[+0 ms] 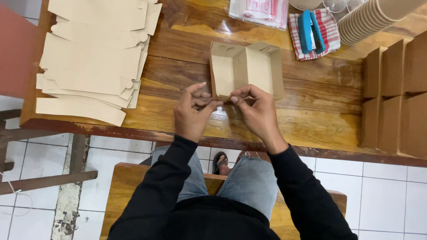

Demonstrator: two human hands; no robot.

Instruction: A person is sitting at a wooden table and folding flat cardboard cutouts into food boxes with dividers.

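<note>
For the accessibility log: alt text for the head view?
Both hands, left hand and right hand, pinch the near edge of a half-folded cardboard box on a wooden table. Flat box blanks lie left, folded boxes right.

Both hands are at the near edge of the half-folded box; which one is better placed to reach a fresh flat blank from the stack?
Probably the left hand: the stack of flat blanks lies on its side of the table, while the right hand pinches the box and could keep steadying it.
</note>
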